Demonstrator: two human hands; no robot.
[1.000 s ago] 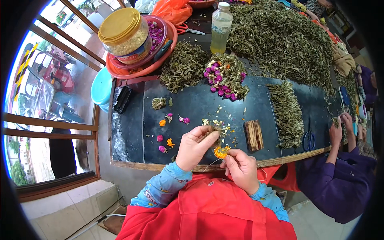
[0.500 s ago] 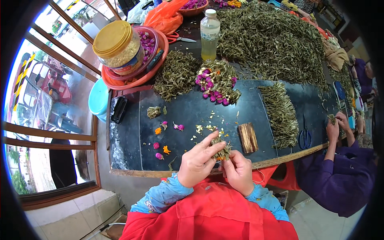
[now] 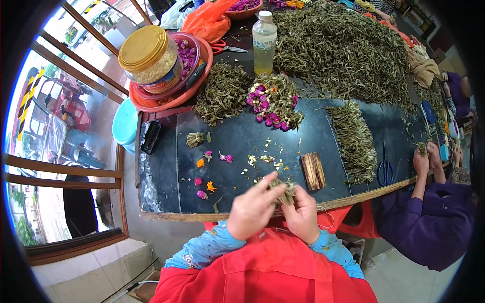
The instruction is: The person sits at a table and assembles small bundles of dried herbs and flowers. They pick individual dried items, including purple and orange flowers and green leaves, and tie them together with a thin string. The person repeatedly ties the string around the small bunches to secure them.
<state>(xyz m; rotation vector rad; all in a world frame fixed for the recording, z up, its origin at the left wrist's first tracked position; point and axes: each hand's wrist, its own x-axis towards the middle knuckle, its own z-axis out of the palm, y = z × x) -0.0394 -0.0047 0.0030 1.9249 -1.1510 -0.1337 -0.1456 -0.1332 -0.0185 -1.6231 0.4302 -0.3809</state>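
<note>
A small bundle of dried leaves point(image 3: 287, 192) is held just above the table's near edge. My right hand point(image 3: 302, 214) pinches its lower end between thumb and fingers. Bent around its left side and top are the fingers of my left hand point(image 3: 255, 209), slightly blurred. Beyond my hands lie scattered pale petals point(image 3: 267, 158) and a short wooden block point(image 3: 313, 170). To the left are loose orange flowers point(image 3: 210, 187), several magenta flowers point(image 3: 202, 194) and another small leaf bundle point(image 3: 195, 140).
A bottle of yellowish liquid point(image 3: 264, 43) stands behind a flowered leaf bunch point(image 3: 273, 103). Far right of the block are a row of dried leaves point(image 3: 351, 144) and blue scissors point(image 3: 385, 169). A lidded jar point(image 3: 151, 60) rests in basins at left. A co-worker point(image 3: 429, 217) sits at right.
My left fingers have shifted around the bundle, which now leans more to the right. An orange bit seen at its lower end before is now hidden.
</note>
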